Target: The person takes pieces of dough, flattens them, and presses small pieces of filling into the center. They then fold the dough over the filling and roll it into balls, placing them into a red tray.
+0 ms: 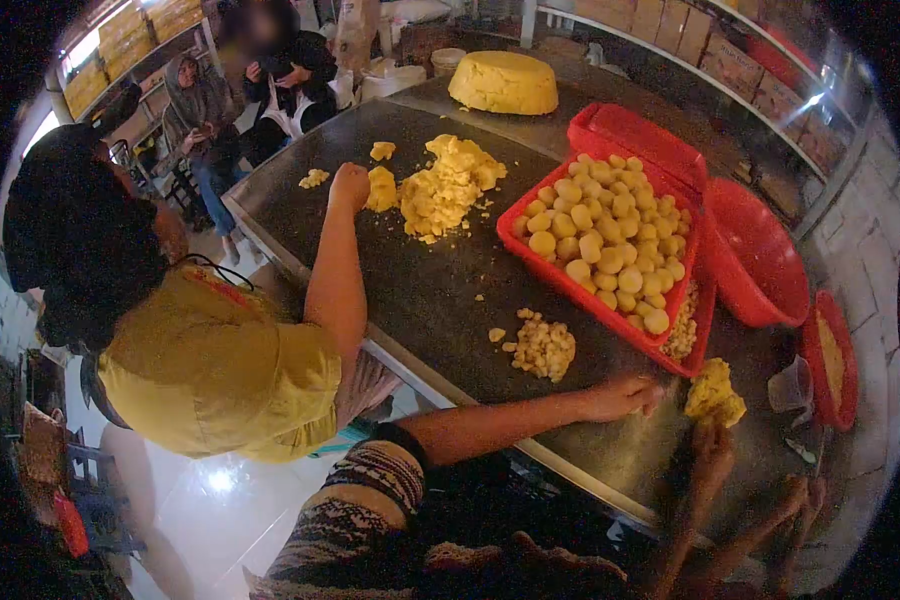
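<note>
My left hand comes in from the patterned sleeve and hovers over the dark metal table with its fingers curled together. Whatever may be inside those fingers is hidden. To its right, my right hand grips the lower edge of a crumbly lump of yellow dough. Just beyond my left hand lies a heap of small pale pieces. A red basket full of round, pale-yellow dough balls rests tilted on another red basket holding more small pale pieces.
At left, a co-worker in a yellow shirt reaches to crumbled dough. Another person's hands show at lower right. A dough block stands at the back. A red basin, plastic cup and red tray line the right.
</note>
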The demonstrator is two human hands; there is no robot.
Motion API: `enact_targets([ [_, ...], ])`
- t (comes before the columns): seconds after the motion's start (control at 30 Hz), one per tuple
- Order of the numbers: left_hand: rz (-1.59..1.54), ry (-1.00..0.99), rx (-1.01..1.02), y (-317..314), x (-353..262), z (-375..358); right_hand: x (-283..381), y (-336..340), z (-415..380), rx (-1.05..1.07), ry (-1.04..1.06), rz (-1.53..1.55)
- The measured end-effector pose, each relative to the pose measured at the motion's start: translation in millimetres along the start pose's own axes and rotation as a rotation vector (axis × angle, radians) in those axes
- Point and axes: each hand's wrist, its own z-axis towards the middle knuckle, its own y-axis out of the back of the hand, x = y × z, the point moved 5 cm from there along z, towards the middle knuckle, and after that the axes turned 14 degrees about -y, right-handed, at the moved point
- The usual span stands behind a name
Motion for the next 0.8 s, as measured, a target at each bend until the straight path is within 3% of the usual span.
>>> enact_targets([
  [0.03,-0.04,0.052,-0.01,-1.4,-6.8,-1.7,-4.8,0.9,5.8,-0.01,-0.152,-0.109],
  [0.07,-0.08,0.105,-0.019,-1.6,-12.9,-3.1,-3.3,-6.6,6.0,-0.006,-0.149,-0.11],
  [0.13,-0.121,0.13,0.012,-1.0,-12.5,-3.1,11.8,-23.3,-4.8,-0.246,0.114,-0.558],
  [0.2,-0.163,0.156,0.045,-3.9,-5.6,-3.8,16.2,-27.0,-11.7,-0.124,0.026,-0.412],
  [0.27,0.04,-0.017,-0.044,-1.9,-1.4,-1.3,4.2,-31.8,-8.2,-0.003,-0.061,-0.266],
  [0.37,-0.02,-0.053,0.084,0.2,-6.5,1.6,-31.7,-11.9,15.6,-0.07,0.112,-0.041],
  [0.43,0.017,0.015,0.067,1.7,-6.8,2.6,-18.1,0.2,13.0,-0.234,0.694,-0.482],
  [0.47,0.049,0.083,0.058,1.7,-5.2,2.0,-20.2,1.6,12.5,-0.231,0.694,-0.482],
  [0.53,0.063,0.081,0.077,3.5,-9.0,3.4,-11.4,4.3,8.8,-0.152,0.327,-0.299],
  [0.57,0.08,0.078,0.097,3.7,-11.3,3.8,4.4,2.9,0.4,-0.152,0.327,-0.3],
  [0.63,0.122,0.052,0.062,2.5,-16.9,2.2,11.9,-13.6,-8.2,0.316,-0.308,0.822],
  [0.7,0.163,0.029,0.029,2.5,-24.3,0.0,-21.0,-2.5,17.4,0.287,-0.253,0.745],
  [0.77,-0.18,0.144,0.027,-2.6,-25.4,-3.3,-36.1,3.5,32.0,0.259,-0.196,0.67],
  [0.8,-0.179,0.145,0.028,-3.5,-24.7,-3.1,-34.7,2.8,34.6,0.191,-0.254,0.549],
])
